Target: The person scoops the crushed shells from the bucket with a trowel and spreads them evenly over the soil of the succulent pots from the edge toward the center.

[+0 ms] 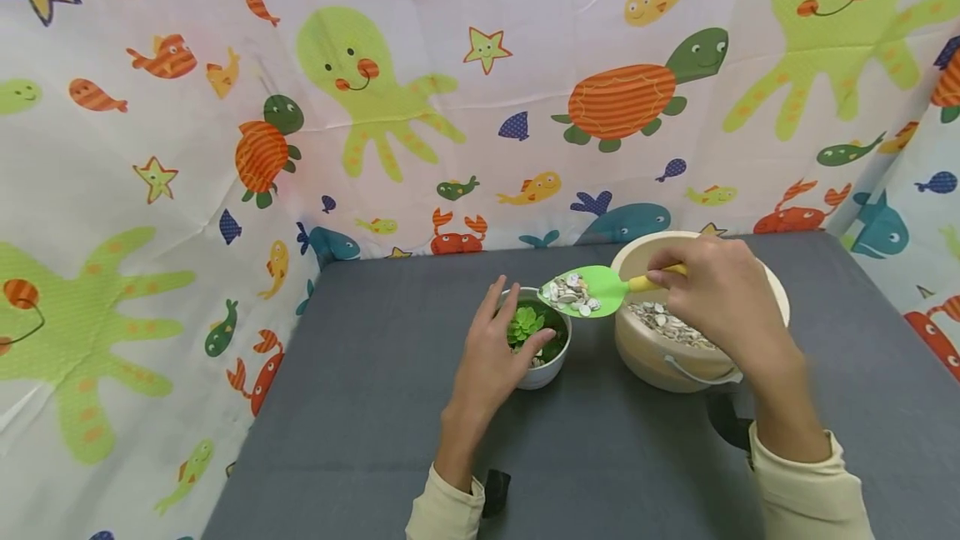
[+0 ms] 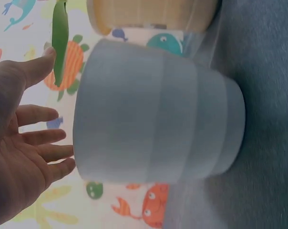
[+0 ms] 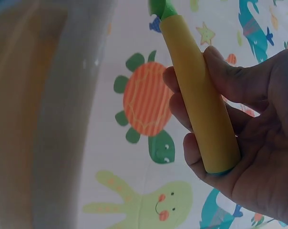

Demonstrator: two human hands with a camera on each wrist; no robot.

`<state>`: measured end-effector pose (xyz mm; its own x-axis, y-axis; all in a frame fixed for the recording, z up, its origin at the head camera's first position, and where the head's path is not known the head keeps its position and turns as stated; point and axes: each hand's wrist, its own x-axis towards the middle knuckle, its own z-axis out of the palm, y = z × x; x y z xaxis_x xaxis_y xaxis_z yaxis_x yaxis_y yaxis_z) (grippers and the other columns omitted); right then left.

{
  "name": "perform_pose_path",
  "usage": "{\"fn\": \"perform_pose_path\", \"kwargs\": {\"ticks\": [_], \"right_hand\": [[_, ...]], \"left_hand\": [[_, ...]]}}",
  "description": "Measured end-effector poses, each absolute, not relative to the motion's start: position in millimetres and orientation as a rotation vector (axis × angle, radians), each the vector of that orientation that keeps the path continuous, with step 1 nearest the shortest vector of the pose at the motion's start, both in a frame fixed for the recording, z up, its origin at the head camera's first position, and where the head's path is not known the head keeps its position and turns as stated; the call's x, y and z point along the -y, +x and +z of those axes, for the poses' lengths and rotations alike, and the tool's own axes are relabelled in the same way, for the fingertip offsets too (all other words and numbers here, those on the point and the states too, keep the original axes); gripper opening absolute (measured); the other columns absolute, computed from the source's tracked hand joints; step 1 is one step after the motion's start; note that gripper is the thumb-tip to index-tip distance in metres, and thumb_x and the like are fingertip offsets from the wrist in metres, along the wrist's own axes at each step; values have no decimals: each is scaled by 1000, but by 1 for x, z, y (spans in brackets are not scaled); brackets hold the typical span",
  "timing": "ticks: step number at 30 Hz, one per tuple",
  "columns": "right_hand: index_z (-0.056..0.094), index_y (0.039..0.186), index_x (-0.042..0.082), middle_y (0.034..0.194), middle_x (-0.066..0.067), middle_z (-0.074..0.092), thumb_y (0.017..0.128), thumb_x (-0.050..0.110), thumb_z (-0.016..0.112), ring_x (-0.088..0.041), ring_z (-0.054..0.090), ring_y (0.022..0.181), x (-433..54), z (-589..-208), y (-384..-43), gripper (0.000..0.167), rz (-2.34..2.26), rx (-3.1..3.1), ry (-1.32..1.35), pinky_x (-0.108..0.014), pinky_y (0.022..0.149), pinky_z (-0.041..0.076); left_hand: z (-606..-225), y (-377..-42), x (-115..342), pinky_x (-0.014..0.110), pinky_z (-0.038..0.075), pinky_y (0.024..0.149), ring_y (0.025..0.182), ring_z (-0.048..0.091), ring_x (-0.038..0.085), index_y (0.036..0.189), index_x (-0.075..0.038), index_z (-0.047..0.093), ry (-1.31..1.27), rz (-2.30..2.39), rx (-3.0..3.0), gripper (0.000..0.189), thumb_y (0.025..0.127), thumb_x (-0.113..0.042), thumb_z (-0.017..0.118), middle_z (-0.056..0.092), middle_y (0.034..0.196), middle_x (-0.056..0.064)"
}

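My right hand point(image 1: 716, 294) grips the yellow handle point(image 3: 199, 95) of a toy trowel; its green blade point(image 1: 600, 290) carries several pale, flat pebbles point(image 1: 572, 295). The blade's tip hangs over the right rim of a small white pot point(image 1: 542, 375). In that pot sits a green succulent point(image 1: 525, 323). My left hand point(image 1: 493, 352) is at the pot's left side, fingers spread above the rim. From the left wrist view, the fingertips point(image 2: 65, 167) are close to the rim without curling round it; whether they touch is hard to tell.
A cream bucket point(image 1: 637, 361) with a wire handle stands right of the pot, more pebbles point(image 1: 667, 325) inside it. Both rest on a grey cloth-covered table point(image 1: 375, 407). Behind and to the sides hangs a sea-animal curtain point(image 1: 420, 215).
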<state>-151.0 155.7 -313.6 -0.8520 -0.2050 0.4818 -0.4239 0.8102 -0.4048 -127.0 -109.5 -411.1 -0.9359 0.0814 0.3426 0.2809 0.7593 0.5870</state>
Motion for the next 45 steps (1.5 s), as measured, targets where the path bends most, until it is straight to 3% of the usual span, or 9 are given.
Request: {"fn": "perform_pose_path", "kwargs": {"ticks": [7,15,22,34,38,45], "right_hand": [[82,83,9,74,-6,76,80,1,80,-23,60,71,-129,-319,-156,9,628,2550,530,-37,69,43],[81,85,7,74,-7,75,82,1,78,-23,56,70,-103,-325,-160,8,610,2641,561,-35,69,40],[81,84,9,77,-6,76,83,1,77,-25,59,77,-84,-328,-161,8,581,2692,631,-38,73,41],[80,85,5,79,-10,76,72,3,87,-27,63,80,-51,-324,-146,15,196,2570,709,-48,80,50],[76,79,5,73,-10,71,77,-1,79,-27,58,75,-45,-323,-143,7,146,2521,700,-46,77,47],[68,68,6,66,-11,64,78,-9,67,-28,56,73,-41,-324,-141,18,125,2471,661,-45,76,45]], "left_hand": [[-419,-123,128,56,47,116,153,43,38,159,-8,43,-249,-1065,2664,86,92,-46,79,32,172,12],[-430,-120,144,59,43,119,156,39,39,164,-10,33,-183,-1123,2732,102,86,-52,83,27,174,12],[-438,-121,150,58,37,124,161,30,32,168,-17,21,-153,-1232,2836,115,81,-56,85,20,177,5],[-440,-120,153,56,38,124,158,36,32,167,-13,25,-117,-1299,2810,117,78,-55,89,27,174,9],[-441,-119,152,55,38,124,158,36,31,167,-14,24,-102,-1308,2810,117,78,-54,89,27,174,8],[-438,-118,151,54,41,122,156,40,31,166,-10,27,-76,-1269,2806,118,76,-53,90,33,171,11]]}}
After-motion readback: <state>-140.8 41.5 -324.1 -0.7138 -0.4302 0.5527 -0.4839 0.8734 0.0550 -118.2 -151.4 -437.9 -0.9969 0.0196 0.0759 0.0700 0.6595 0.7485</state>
